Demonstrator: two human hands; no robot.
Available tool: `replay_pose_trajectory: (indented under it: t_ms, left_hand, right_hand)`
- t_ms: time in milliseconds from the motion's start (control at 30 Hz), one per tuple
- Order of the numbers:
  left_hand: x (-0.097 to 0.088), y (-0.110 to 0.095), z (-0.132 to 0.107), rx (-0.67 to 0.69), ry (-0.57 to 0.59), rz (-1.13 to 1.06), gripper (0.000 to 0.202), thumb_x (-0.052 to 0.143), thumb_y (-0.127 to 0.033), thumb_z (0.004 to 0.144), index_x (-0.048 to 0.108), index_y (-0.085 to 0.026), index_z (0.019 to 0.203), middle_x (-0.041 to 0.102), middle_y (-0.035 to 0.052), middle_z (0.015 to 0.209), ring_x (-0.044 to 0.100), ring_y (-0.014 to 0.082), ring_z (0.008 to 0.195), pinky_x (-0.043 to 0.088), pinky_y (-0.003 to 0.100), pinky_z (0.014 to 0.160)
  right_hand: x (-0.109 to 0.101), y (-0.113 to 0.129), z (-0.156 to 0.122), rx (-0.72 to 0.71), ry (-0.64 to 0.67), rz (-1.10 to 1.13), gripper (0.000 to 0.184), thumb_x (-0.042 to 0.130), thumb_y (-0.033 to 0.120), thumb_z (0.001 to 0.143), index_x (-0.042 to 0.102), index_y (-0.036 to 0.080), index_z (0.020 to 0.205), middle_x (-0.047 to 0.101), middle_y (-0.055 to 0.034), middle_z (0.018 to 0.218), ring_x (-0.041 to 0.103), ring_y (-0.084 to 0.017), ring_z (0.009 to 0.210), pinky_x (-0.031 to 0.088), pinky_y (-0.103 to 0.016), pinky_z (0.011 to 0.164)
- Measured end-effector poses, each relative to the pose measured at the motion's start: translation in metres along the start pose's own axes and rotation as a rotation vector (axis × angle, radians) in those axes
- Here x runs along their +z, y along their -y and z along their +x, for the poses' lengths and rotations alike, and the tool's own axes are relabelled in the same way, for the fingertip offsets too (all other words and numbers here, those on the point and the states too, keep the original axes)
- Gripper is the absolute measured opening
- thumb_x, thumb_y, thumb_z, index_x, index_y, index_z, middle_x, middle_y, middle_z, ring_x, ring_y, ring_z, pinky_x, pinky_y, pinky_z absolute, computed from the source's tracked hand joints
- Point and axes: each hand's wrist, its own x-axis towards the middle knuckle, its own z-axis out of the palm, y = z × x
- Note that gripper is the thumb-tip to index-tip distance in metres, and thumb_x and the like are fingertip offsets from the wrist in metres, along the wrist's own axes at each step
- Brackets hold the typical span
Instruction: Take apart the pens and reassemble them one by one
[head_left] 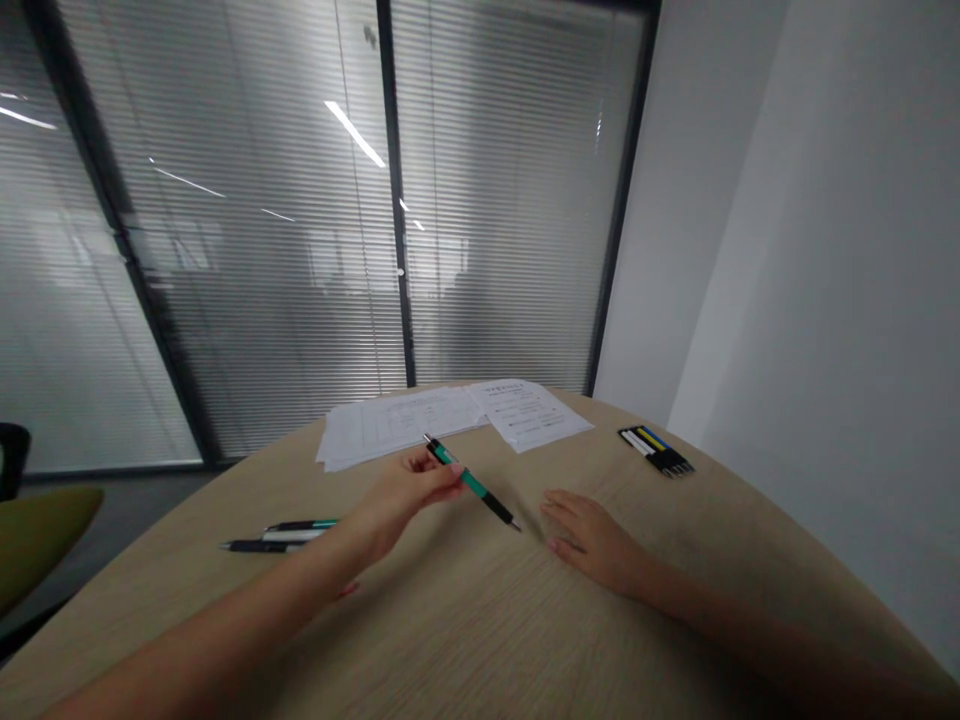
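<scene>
A green and black ballpoint pen (474, 484) is pinched between the thumb and fingers of my left hand (412, 490). It slants above the table with its metal tip down and to the right. My right hand (589, 535) is low over the tabletop, its fingers stretched out toward the pen tip and holding nothing; whether it touches the wood I cannot tell. Beside my left forearm lie more pens (281, 535), black, white and green, partly hidden by the arm.
Printed paper sheets (405, 420) overlap at the far side of the round wooden table (480, 640), with another sheet (532, 412) beside them. A dark pack of pens or markers (656, 450) lies near the right edge. An olive chair (45, 525) stands at left.
</scene>
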Motion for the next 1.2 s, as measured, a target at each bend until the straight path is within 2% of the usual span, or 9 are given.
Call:
replay_pose_trajectory:
  t_ms: [100,200,333,433,567,667,767,1000,1200]
  left_hand:
    - [0.011,0.020,-0.006,-0.093,-0.015,-0.042,0.012,0.069,-0.009,0.061,0.058,-0.012,0.061,0.064,0.0008,0.062,0.062,0.0116,0.059,0.052,0.020,0.064]
    - [0.014,0.032,-0.009,-0.127,-0.037,-0.070,0.016,0.068,-0.008,0.063,0.054,-0.014,0.059,0.063,0.0006,0.062,0.063,0.0118,0.064,0.051,0.020,0.069]
    - [0.010,0.042,-0.008,-0.105,-0.031,-0.050,0.019,0.069,-0.012,0.062,0.051,-0.016,0.059,0.063,-0.0016,0.065,0.062,0.0112,0.069,0.049,0.021,0.072]
    - [0.005,0.047,-0.008,-0.065,0.002,0.040,0.017,0.070,-0.019,0.059,0.054,-0.015,0.059,0.063,-0.0016,0.068,0.059,0.0111,0.066,0.047,0.020,0.064]
    - [0.002,0.050,-0.010,0.009,0.045,0.272,0.016,0.071,-0.018,0.051,0.056,-0.015,0.052,0.057,-0.0057,0.051,0.051,0.0103,0.052,0.039,0.019,0.050]
    - [0.003,0.049,-0.015,0.081,0.071,0.513,0.007,0.065,-0.021,0.056,0.060,-0.017,0.058,0.059,-0.0048,0.055,0.053,0.0130,0.056,0.039,0.021,0.054]
    - [0.005,0.046,-0.019,0.102,0.091,0.669,0.014,0.060,-0.026,0.061,0.065,-0.017,0.071,0.065,-0.0005,0.068,0.057,0.0169,0.066,0.041,0.023,0.060]
    - [0.001,0.048,-0.017,-0.036,0.155,0.614,0.023,0.057,-0.036,0.064,0.066,-0.016,0.072,0.064,-0.0011,0.065,0.054,0.0153,0.062,0.038,0.021,0.056]
    - [0.000,0.046,-0.016,-0.057,0.219,0.591,0.026,0.053,-0.039,0.067,0.064,-0.016,0.064,0.056,-0.0028,0.055,0.047,0.0115,0.053,0.034,0.020,0.051]
  right_hand:
    - [0.000,0.001,0.003,-0.034,-0.049,0.122,0.036,0.035,0.033,0.084,0.055,0.016,0.108,0.051,-0.0111,0.118,0.043,-0.021,0.110,0.030,-0.039,0.094]
    - [-0.001,0.006,0.010,-0.024,-0.104,0.349,0.037,0.026,0.033,0.088,0.059,0.017,0.093,0.060,-0.0088,0.099,0.051,-0.018,0.096,0.036,-0.033,0.087]
    - [0.001,0.012,0.020,0.067,-0.085,0.560,0.039,0.029,0.038,0.085,0.055,0.016,0.068,0.059,-0.0060,0.073,0.054,-0.017,0.073,0.041,-0.031,0.072]
    - [0.005,0.010,0.023,0.154,-0.045,0.670,0.037,0.034,0.042,0.082,0.052,0.017,0.063,0.056,-0.0033,0.062,0.053,-0.015,0.062,0.040,-0.029,0.064]
    - [0.006,0.003,0.022,0.218,-0.041,0.778,0.038,0.036,0.047,0.079,0.050,0.017,0.060,0.053,-0.0012,0.057,0.050,-0.014,0.057,0.039,-0.027,0.062]
    - [0.005,0.002,0.020,0.263,-0.041,0.809,0.038,0.040,0.048,0.077,0.050,0.017,0.058,0.052,-0.0004,0.054,0.048,-0.013,0.055,0.038,-0.026,0.059]
    - [0.002,0.005,0.019,0.295,-0.042,0.802,0.035,0.043,0.047,0.075,0.051,0.017,0.058,0.052,-0.0003,0.053,0.048,-0.013,0.054,0.037,-0.025,0.056]
    - [0.000,0.005,0.016,0.249,-0.040,0.805,0.035,0.043,0.044,0.074,0.049,0.018,0.053,0.052,-0.0013,0.052,0.053,-0.016,0.061,0.040,-0.028,0.063]
    - [-0.005,0.009,0.013,0.191,-0.049,0.695,0.033,0.040,0.038,0.077,0.046,0.018,0.051,0.051,-0.0014,0.054,0.052,-0.015,0.062,0.038,-0.026,0.062]
